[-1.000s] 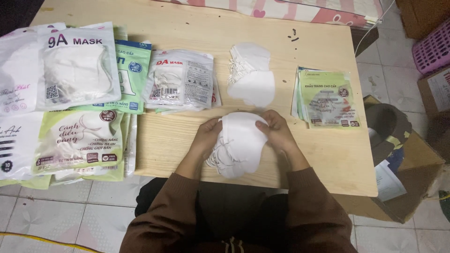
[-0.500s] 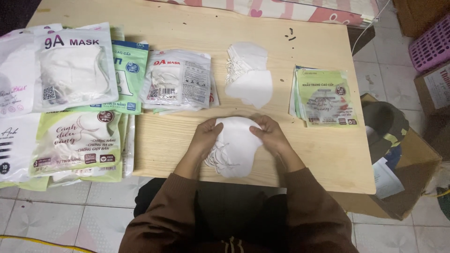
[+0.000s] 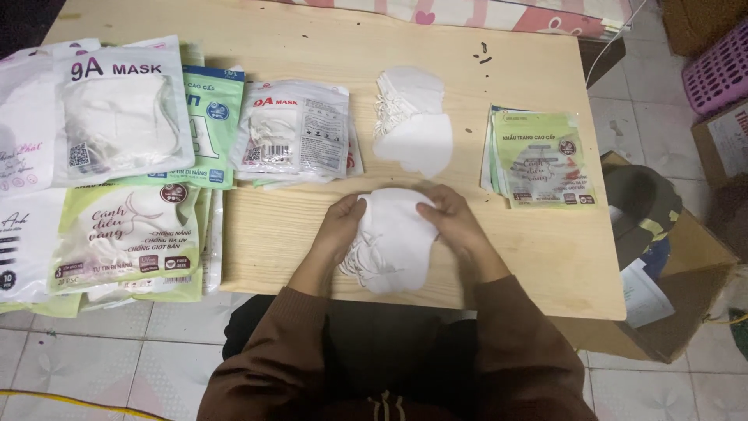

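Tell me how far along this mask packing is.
Done: filled packs lie stacked at the table's left, one more mid-table. In hand: left hand and right hand grip a stack of white masks. Left: loose masks and empty green pouches.

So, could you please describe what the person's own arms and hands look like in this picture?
Both arms are covered by long, dark brown sleeves of a soft, knit-looking top, reaching to the wrists with plain cuffs. The left hand and right hand are bare: no gloves, and no rings, watch or bracelet can be seen. A small pale marking shows low on the front of the top.
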